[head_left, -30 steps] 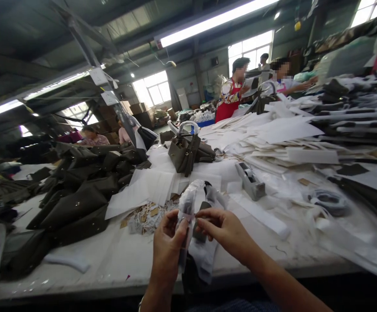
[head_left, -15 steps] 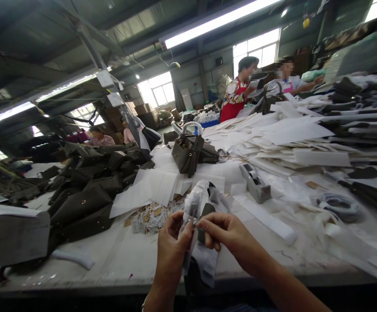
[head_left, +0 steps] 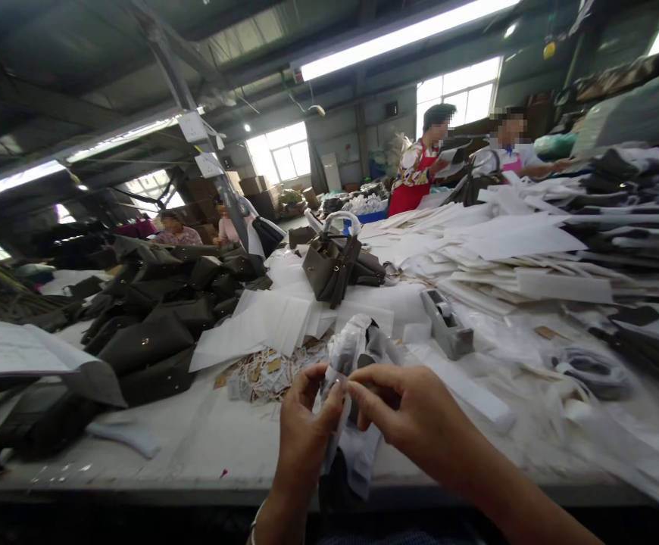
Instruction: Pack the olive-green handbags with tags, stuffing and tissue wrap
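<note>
My left hand (head_left: 305, 435) and my right hand (head_left: 406, 416) meet at the near edge of the table (head_left: 216, 446). Both pinch the white wrapping (head_left: 351, 352) that covers the handle of a dark bag, which hangs below the table edge between my arms. The thumb and fingers of each hand are pressed together on the wrapping. Behind my hands lies a heap of small paper tags (head_left: 261, 375).
A pile of dark olive bags (head_left: 153, 318) fills the left. A tape dispenser (head_left: 446, 322) stands to the right, an upright olive handbag (head_left: 332, 265) behind. Stacks of white sheets (head_left: 505, 242) cover the back right. Two people (head_left: 420, 163) stand at the far end.
My hands have stayed on the wrapping, the right closing in over the left. A sheet on a dark piece has come into view at the left.
</note>
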{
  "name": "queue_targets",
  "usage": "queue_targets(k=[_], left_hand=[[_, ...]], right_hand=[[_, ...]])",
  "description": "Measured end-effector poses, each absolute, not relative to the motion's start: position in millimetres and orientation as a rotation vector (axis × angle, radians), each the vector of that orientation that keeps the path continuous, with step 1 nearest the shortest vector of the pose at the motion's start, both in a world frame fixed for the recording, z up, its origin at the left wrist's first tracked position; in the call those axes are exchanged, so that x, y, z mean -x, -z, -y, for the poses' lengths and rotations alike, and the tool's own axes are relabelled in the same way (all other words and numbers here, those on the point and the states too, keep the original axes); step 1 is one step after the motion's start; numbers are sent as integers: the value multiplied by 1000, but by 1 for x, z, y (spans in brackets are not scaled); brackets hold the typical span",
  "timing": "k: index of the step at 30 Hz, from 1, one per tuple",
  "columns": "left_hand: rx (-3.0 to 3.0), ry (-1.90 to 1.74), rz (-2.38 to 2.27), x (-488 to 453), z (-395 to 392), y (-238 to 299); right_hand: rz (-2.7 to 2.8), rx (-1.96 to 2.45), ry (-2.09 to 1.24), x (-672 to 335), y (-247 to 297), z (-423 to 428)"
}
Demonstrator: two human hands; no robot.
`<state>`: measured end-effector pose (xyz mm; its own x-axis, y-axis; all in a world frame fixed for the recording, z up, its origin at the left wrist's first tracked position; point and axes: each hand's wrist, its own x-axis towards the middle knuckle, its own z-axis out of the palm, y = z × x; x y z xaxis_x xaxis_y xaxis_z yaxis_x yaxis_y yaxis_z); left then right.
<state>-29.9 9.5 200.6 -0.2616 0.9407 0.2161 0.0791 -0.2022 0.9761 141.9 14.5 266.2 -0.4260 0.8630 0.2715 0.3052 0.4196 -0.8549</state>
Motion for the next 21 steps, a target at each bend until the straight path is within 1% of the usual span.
queue_targets(k=[2,3,9,12,15,17,18,21], left_hand=[[-1242,-1553,-1293,30,-9,-203],[-1240,-1555,-1281,30,-9,-204],[-1235,-1560,-1373,29,-10,-202],[-1151,-1584,-1366,32,-11,-200],[-1060,-1593,-1277,34,-11,-200],[-1021,-1583,-1224,34,-11,-200],[-1009,-1573,-1209,33,-11,-201],[-1004,-1543,-1185,33,-10,-203]], right_hand=[[1939,947,-1054,-143,-269,-11],[1934,953,-1039,-143,-268,-9],[1945,1073,-651,-149,-257,2],[1925,1146,-567,-156,-252,-2],[1822,1185,-555,-160,-240,-14],[1743,1149,-652,-158,-228,-26],[1713,1114,-758,-155,-222,-33],[1566,957,-1194,-143,-204,-48]])
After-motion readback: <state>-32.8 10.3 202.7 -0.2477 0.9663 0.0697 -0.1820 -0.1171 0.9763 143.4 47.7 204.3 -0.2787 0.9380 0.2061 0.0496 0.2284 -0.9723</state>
